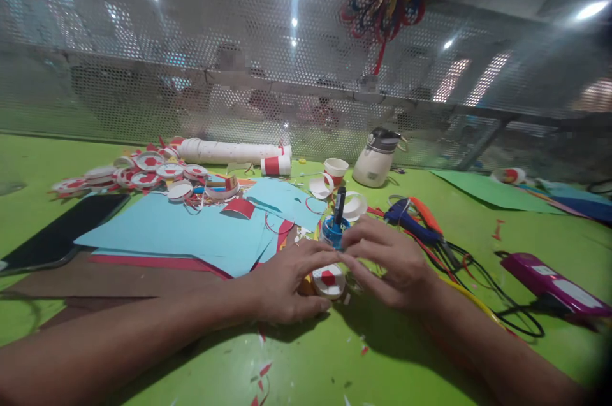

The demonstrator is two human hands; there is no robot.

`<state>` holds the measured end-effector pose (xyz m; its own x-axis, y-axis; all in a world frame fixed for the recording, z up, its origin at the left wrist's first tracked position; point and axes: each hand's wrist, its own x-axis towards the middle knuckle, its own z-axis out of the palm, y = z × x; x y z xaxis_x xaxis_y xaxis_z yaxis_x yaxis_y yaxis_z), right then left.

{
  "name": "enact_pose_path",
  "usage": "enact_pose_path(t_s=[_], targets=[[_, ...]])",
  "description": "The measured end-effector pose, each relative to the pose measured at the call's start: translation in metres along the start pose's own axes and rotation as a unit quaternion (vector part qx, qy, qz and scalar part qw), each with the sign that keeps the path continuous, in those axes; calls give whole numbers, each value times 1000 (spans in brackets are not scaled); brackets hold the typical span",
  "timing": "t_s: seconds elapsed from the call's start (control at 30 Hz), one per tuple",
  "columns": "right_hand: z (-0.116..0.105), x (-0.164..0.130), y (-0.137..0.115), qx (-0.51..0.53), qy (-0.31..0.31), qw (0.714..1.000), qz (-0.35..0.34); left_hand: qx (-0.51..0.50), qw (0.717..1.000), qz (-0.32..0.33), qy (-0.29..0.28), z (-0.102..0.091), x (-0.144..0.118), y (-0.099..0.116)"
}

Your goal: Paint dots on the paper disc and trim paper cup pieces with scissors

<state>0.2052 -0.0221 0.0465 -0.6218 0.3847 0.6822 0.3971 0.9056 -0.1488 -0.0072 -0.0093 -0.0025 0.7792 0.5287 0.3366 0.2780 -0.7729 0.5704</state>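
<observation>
We're pinching a white paper disc [328,280] between left hand [287,285] and right hand [389,262] — green table [310,355] lying under them, perforated metal screen [191,62] standing beyond, blue paper [191,231] sitting left.

Green table [430,342] — blue paper sheets [191,231], phone [62,234], paper scraps [261,374].

Both hands on green table [315,361], fingertips meeting. Left hand [287,285] resting beside white disc [328,280] with red centre; right hand [392,266] just past it, fingers curled over disc's far edge. Blue pot [333,231] with black pen [339,204] directly beyond fingertips. Blue paper [191,227] and pile of discs [143,173] left of left hand. Cables [459,262] and purple tool [554,282] right of right hand. Jug [375,160] farther back.
</observation>
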Motion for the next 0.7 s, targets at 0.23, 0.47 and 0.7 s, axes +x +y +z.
enact_pose_path(t_s=[0.23, 0.47, 0.7], targets=[[-12, -8, 47, 6, 235, 923, 306, 2, 997, -69, -33, 2, -1, -5], [9, 0, 68, 117, 130, 894, 413, 7, 997, -74, -35, 3, 1, -7], [31, 7, 69, 232, 94, 864, 436, -5, 996, -79, -33, 3, 3, -6]])
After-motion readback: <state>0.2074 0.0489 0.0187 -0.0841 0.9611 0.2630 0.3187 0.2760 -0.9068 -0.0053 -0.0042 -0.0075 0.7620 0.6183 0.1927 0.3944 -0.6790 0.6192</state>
